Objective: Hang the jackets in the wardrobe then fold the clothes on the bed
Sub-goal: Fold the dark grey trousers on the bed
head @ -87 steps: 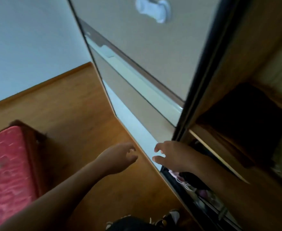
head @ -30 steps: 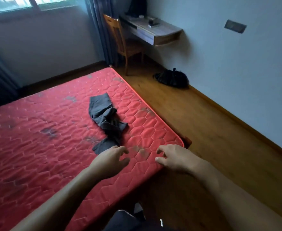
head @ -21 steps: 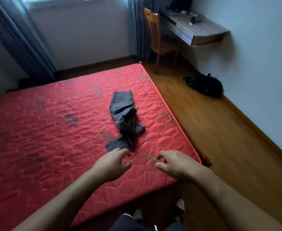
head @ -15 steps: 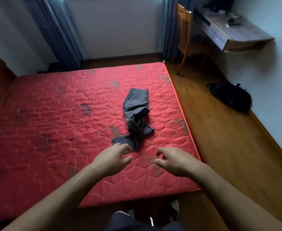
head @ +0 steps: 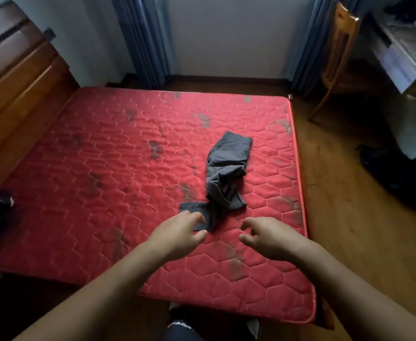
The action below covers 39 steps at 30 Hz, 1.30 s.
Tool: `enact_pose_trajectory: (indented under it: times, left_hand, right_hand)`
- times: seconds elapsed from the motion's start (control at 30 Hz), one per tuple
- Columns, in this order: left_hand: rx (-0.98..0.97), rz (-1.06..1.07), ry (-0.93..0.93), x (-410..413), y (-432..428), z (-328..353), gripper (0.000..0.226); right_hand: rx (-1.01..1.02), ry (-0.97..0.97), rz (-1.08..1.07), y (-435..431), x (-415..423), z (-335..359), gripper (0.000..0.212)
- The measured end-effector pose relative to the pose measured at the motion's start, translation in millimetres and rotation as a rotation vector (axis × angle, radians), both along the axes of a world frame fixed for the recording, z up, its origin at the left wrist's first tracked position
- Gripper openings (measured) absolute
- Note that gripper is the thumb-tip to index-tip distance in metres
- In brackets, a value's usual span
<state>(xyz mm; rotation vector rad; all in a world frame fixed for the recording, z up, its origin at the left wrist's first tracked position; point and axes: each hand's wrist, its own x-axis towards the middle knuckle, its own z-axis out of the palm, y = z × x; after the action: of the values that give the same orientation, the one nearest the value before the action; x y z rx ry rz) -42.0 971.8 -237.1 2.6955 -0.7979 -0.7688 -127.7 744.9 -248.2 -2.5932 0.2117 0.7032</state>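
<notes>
Grey garment (head: 226,175): crumpled, 12 o'clock, awaiting folding.
Left hand (head: 177,232): relaxed, empty; I'd pinch the near end.
Right hand (head: 273,237): relaxed, empty, alongside.

Bed (head: 108,173): bare red mattress, quilted in hexagons, with dark smudges scattered across the surface. One item lies directly on it: a grey garment (head: 226,173), crumpled and twisted lengthwise, its far end flat, its near end narrow and trailing to the left. It sits right of centre, closer to the right edge than the left. Floor (head: 349,230): brown wood boards to the right of the bed. A black bag (head: 396,178) lies slumped on them, well apart from the mattress; a wooden chair (head: 337,57) stands beyond.
</notes>
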Motion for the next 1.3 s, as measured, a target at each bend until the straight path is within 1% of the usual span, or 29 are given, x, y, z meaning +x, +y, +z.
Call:
enact_pose_trajectory:
  times: [0.2, 0.37, 0.5, 0.6, 0.73, 0.9, 0.97, 1.03, 1.13, 1.2, 1.27, 1.3]
  left_hand:
    - [0.052, 0.007, 0.064, 46.5, -12.7, -29.8, 0.038]
    - [0.107, -0.001, 0.099, 94.1, -34.3, -92.0, 0.036]
    - [0.194, -0.044, 0.074, 128.7, -55.7, -160.1, 0.036]
    - [0.224, -0.071, 0.054, 155.1, -71.6, -215.6, 0.035]
    - [0.259, -0.133, 0.042, 181.9, -91.4, -292.3, 0.033]
    - [0.308, -0.155, 0.045, 209.3, -106.3, -383.7, 0.036]
    - [0.339, -0.161, 0.098, 215.7, -108.9, -417.2, 0.037]
    - [0.357, -0.179, 0.211, 216.5, -108.5, -449.5, 0.041]
    - [0.298, -0.182, 0.367, 212.9, -109.1, -488.8, 0.051]
    - [0.221, -0.14, 0.442, 205.5, -108.5, -507.8, 0.051]
    - [0.142, -0.082, 0.482, 196.0, -103.0, -518.8, 0.047]
    - [0.093, -0.045, 0.486, 190.4, -97.6, -521.4, 0.044]
  right_hand:
    - [-0.009, 0.059, -0.03, -15.4, 42.8, -30.3, 0.04]
    - [-0.037, 0.106, -0.053, -33.0, 91.2, -89.5, 0.042]
    - [-0.049, 0.14, -0.067, -46.8, 133.9, -157.6, 0.039]
    - [-0.068, 0.125, -0.072, -54.3, 164.3, -215.4, 0.034]
    - [-0.085, 0.15, -0.075, -58.9, 190.1, -298.2, 0.037]
    - [-0.104, 0.207, -0.055, -57.9, 217.4, -398.6, 0.042]
    - [-0.115, 0.207, -0.034, -56.9, 231.9, -432.5, 0.046]
    - [-0.094, 0.205, -0.021, -53.4, 245.2, -461.3, 0.05]
    - [-0.042, 0.215, -0.039, -46.8, 255.8, -497.7, 0.051]
    - [-0.074, 0.203, -0.011, -34.1, 248.2, -512.6, 0.045]
    - [-0.129, 0.092, 0.013, -18.2, 231.1, -520.8, 0.034]
    - [-0.124, 0.034, -0.002, -11.0, 222.1, -521.8, 0.029]
